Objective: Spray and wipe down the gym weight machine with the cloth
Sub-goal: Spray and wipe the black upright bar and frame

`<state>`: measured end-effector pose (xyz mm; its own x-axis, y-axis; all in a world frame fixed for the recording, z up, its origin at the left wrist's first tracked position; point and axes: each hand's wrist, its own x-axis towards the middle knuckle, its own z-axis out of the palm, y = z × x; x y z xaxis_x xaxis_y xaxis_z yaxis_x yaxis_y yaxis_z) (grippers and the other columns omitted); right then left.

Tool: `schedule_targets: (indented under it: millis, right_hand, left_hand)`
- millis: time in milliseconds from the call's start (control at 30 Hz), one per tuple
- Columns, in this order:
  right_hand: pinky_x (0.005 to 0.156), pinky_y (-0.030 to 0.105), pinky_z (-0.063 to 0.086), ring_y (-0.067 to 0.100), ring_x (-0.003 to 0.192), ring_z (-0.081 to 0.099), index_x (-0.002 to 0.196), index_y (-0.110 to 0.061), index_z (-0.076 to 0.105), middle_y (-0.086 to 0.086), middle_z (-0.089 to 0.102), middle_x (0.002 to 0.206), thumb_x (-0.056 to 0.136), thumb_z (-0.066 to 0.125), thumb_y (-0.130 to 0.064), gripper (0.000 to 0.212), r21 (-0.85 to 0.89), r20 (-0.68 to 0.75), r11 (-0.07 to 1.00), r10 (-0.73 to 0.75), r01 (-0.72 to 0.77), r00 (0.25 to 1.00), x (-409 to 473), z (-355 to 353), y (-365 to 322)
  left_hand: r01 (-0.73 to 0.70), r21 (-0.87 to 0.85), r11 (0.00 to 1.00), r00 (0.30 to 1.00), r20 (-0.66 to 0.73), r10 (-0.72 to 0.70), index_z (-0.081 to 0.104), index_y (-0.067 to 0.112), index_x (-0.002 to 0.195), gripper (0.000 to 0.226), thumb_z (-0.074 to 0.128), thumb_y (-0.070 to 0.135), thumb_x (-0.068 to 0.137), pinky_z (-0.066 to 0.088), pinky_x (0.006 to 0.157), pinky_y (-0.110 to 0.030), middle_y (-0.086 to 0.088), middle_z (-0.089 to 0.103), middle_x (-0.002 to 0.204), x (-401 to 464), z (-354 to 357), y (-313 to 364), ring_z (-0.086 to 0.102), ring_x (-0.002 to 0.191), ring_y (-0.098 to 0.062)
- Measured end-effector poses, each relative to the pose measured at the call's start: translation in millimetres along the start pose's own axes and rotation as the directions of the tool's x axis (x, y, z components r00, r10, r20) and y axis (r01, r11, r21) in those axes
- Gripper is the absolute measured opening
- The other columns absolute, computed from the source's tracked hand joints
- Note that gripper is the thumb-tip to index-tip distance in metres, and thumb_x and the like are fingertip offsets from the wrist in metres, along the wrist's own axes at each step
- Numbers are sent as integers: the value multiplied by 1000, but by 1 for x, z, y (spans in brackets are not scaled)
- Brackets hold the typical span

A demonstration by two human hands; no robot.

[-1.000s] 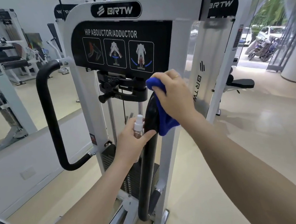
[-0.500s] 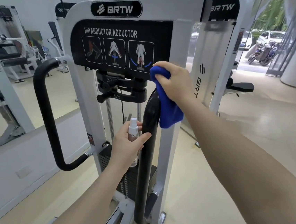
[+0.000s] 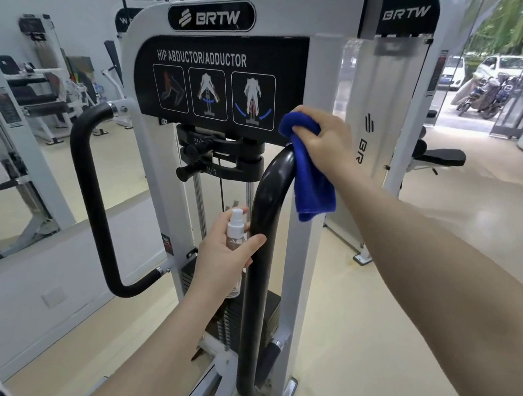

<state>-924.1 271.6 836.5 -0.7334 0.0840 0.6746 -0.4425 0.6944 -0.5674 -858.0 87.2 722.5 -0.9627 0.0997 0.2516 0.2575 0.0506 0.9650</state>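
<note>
The right hand (image 3: pixel 321 134) has lifted the blue cloth (image 3: pixel 311 177) from the black handle's (image 3: pixel 258 246) bend to its top end.

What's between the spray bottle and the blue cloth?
In the head view, the black padded handle bar rises between the spray bottle in the left hand and the blue cloth in the right hand.
</note>
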Motion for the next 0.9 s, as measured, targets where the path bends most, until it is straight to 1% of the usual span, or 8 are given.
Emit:
schedule_targets:
  millis: [100,167,267,333,500,600,833,900]
  right_hand:
    - [82,10,42,7,91,56,112,-19,64,-13,63,99,91,55,-11,24,6,-7,996,-84,84,996,-13,2,-7]
    - [86,22,47,11,93,59,111,-18,65,-9,66,102,88,58,-14,24,1,10,968,-252,252,968,-35,11,-14]
    - [78,40,51,21,91,62,111,-16,66,0,68,101,88,53,-22,27,-57,32,903,-425,427,904,-55,21,-15]
    - [76,42,51,22,91,62,114,-18,65,0,68,102,89,50,-28,30,-101,48,904,-412,415,910,-45,20,-12]
    - [83,40,50,16,92,60,111,-23,65,-5,67,100,86,55,-22,27,4,-97,990,-138,139,986,-18,19,-13]
    - [69,35,51,20,82,58,109,-19,67,2,63,90,86,58,-23,25,-132,-136,959,-266,249,954,-46,26,-20]
    - [55,38,48,23,71,51,107,-17,65,6,62,89,85,54,-10,26,-342,347,642,-593,686,727,-122,49,-10]
    - [54,38,48,22,70,52,106,-16,65,7,63,92,85,56,-6,25,-413,306,621,-594,666,744,-111,48,-15]
  left_hand:
    - [13,20,1000,1000,0,-13,45,43,125,53,67,17,85,48,59,-16,-1,63,87,2,0,-2,57,67,-10]
    - [12,33,999,1000,-18,-12,39,54,122,59,67,18,85,47,56,-15,-6,57,79,2,0,-3,54,63,-14]
    - [-12,37,999,1000,-17,12,33,66,110,62,67,20,85,47,55,-13,-5,55,95,3,2,-2,56,63,-15]
    - [-20,20,1000,1000,-24,20,35,63,108,60,67,19,84,48,56,-14,-4,58,99,2,3,-2,57,62,-12]
    - [21,-59,998,997,-66,-25,33,45,123,60,68,16,84,51,59,-22,4,64,100,-4,4,-7,57,58,-9]
    - [26,-100,995,992,-120,-38,23,43,136,74,67,15,85,52,61,-24,10,60,113,-11,0,-14,61,68,-11]
    - [30,-1,1000,932,-361,-29,34,44,128,58,66,20,87,56,71,-36,-7,57,119,-8,-16,-32,64,86,-22]
    - [15,-8,1000,939,-344,-17,36,42,127,54,64,17,88,56,69,-34,-5,59,113,-9,-18,-31,64,79,-17]
